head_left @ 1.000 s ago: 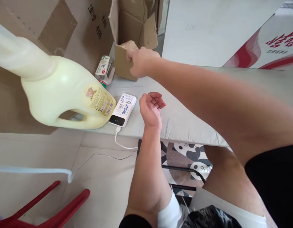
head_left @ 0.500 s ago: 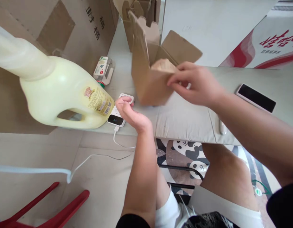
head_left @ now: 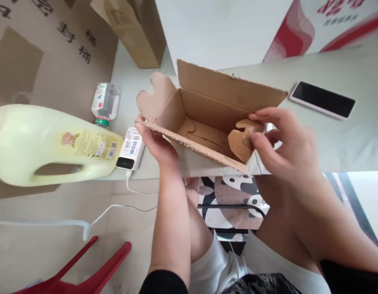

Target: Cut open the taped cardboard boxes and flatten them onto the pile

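A small brown cardboard box point(head_left: 213, 96) is tilted toward me with its top open, and its inside looks bare. At its left end my left hand point(head_left: 159, 143) grips the wall, the thumb at the rim and the other fingers partly hidden behind the box. My right hand point(head_left: 283, 143) pinches the notched end flap point(head_left: 241, 141) at the right between thumb and forefinger; this flap is folded inward. Another notched flap point(head_left: 156, 92) sticks up at the left end. The long back flap stands raised.
Left of the box lie a white power bank point(head_left: 132, 149) with a cable, a clear bottle point(head_left: 106, 104) and a big pale yellow jug point(head_left: 54, 145). Behind stands another cardboard box point(head_left: 136, 32). A phone point(head_left: 323, 100) lies at the right. A red chair-like frame point(head_left: 103, 265) is lower left.
The box has come closer and turned so its opening faces me. My left hand has moved from beside the power bank onto the box; my right hand now grips the end flap.
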Demonstrator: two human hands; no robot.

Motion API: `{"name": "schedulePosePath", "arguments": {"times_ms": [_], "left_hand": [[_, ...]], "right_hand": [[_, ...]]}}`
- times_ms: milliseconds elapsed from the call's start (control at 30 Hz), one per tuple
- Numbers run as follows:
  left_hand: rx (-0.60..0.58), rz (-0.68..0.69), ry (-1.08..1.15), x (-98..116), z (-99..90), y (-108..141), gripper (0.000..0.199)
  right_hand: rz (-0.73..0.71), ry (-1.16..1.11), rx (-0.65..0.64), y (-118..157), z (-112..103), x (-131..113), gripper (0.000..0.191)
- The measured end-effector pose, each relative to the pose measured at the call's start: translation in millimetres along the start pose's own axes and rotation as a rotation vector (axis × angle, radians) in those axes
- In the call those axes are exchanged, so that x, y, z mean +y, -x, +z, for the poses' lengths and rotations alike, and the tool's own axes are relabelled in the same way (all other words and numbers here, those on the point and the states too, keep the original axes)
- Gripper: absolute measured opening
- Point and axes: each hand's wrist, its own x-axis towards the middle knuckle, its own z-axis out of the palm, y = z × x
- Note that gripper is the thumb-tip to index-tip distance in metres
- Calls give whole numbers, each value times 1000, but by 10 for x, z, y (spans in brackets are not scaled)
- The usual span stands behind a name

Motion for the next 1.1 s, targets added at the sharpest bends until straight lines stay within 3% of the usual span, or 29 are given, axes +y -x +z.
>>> {"name": "schedulePosePath", "arguments": {"times_ms": [67,133,233,333,433,633,767,867,967,1100], "left_hand": [[-74,40,71,-16,65,61,40],[-104,31,57,-33,108,117,39],[-48,90,-50,-65,125,194,45],[27,164,-184,-93,116,268,61],[17,185,-285,-106,114,331,74],[12,328,-344,-98,121,401,57],[-23,269,-332,-58,65,394,45],[-36,205,-394,-29,0,376,32],[-60,164,-416,-30,-33,397,34],[-11,95,-324,-52,1,461,43]], "right_hand": [[-4,-40,26,5,70,111,33],[-24,-120,135,-2,140,234,30],[-11,-273,238,-45,200,382,28],[44,-293,164,-101,157,423,30],[34,-287,69,-138,54,404,28],[-25,-375,-8,-136,-21,458,21],[18,-441,40,-59,85,561,21],[121,-509,97,-6,189,618,47],[162,-498,101,-10,225,615,62],[100,-405,41,-53,169,570,57]]}}
